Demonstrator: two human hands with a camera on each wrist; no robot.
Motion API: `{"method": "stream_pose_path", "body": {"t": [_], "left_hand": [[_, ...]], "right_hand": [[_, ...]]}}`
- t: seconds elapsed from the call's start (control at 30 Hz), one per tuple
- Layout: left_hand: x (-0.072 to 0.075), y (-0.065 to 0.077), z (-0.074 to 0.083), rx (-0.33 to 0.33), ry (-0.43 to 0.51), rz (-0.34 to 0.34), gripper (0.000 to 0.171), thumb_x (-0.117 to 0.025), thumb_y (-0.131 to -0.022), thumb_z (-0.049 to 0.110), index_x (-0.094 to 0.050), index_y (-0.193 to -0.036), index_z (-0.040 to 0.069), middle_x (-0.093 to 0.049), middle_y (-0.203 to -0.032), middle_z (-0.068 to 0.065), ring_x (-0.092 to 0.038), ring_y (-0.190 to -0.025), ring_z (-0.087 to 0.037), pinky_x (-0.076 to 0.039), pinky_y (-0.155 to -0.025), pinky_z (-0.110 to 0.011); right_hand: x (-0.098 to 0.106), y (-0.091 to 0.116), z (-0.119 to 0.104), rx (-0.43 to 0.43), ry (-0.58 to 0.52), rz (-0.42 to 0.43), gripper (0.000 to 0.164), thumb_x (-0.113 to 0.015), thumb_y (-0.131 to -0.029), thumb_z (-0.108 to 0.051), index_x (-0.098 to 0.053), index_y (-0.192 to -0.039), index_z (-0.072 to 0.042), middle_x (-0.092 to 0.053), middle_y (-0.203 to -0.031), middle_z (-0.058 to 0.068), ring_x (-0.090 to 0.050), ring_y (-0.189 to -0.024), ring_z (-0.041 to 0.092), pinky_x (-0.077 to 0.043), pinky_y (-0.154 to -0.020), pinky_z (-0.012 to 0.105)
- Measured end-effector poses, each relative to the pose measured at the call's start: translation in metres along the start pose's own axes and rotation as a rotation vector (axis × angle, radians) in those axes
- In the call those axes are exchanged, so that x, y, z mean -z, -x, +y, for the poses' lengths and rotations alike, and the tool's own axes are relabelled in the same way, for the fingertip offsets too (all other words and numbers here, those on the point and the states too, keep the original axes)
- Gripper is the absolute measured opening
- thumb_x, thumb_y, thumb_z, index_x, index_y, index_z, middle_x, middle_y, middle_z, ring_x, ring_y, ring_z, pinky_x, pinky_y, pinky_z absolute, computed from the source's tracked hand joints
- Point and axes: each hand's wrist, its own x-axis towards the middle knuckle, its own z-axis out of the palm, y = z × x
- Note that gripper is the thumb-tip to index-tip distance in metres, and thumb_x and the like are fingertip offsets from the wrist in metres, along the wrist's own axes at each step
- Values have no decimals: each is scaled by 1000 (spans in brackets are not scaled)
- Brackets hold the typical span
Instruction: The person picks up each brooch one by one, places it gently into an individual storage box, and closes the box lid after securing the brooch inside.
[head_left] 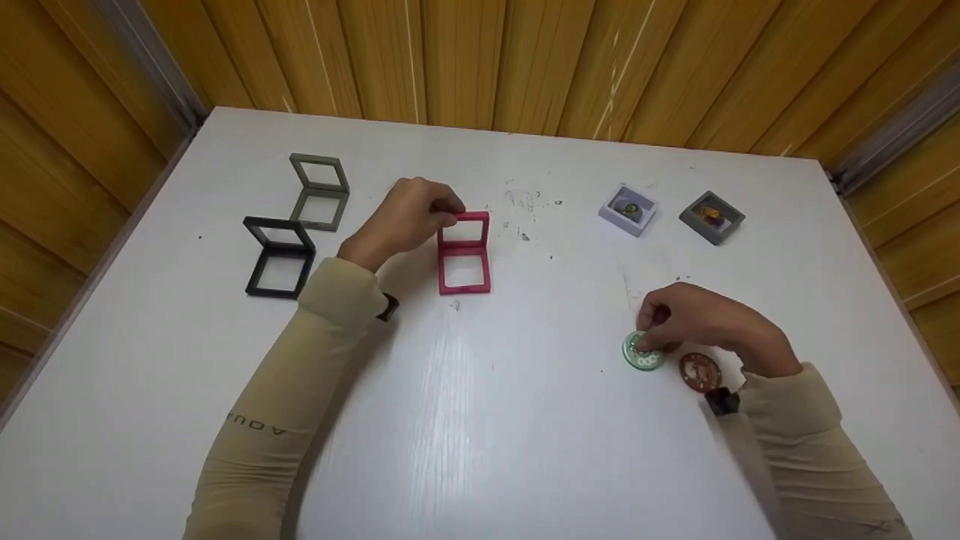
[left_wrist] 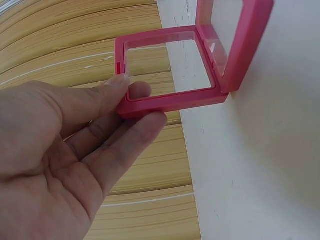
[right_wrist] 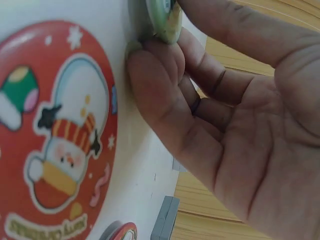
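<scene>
My left hand point(head_left: 409, 214) pinches the top edge of an unfolded pink-red display frame point(head_left: 465, 289) with clear windows. In the left wrist view, thumb and fingers grip one corner of that frame point(left_wrist: 175, 102), its other half angled away at the hinge. With thumb and fingertips my right hand point(head_left: 701, 319) holds a round green badge point(head_left: 643, 360) at the table surface. Beside it, under the wrist, lies a red round badge point(head_left: 700, 373). The right wrist view shows a snowman on this red badge point(right_wrist: 65, 100), while the green badge point(right_wrist: 170, 30) is partly cut off.
Unfolded black point(head_left: 279, 292) and olive-grey point(head_left: 319, 223) frames stand at left on the white table point(head_left: 487, 420). Back right, a lilac frame point(head_left: 628, 210) and a dark grey frame point(head_left: 712, 217) hold small items. A wooden-plank wall point(head_left: 465, 67) rises behind the table.
</scene>
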Motion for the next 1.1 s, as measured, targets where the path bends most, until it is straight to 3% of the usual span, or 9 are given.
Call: {"method": "stream_pose_path", "body": {"t": [0.63,1.1], "left_hand": [[0,1,1,-1,11,5,22,-69,-103,2,-77,-123,4,-74,-116,-11,-66,-102,-24,-57,-95,-36],[-3,-1,2,0,15,3,22,-69,-103,3,-77,-124,4,-74,-118,-11,-67,-104,-24,-57,-97,-36]], "right_hand": [[8,-1,9,-22,-64,-15,16,-82,-94,-10,-71,-99,1,-70,-93,8,-68,-80,21,-60,-72,31],[12,-9,-7,-23,-53,100,22,-77,-99,-19,-68,-107,-1,-70,-97,6,-66,-86,19,-58,-80,35]]}}
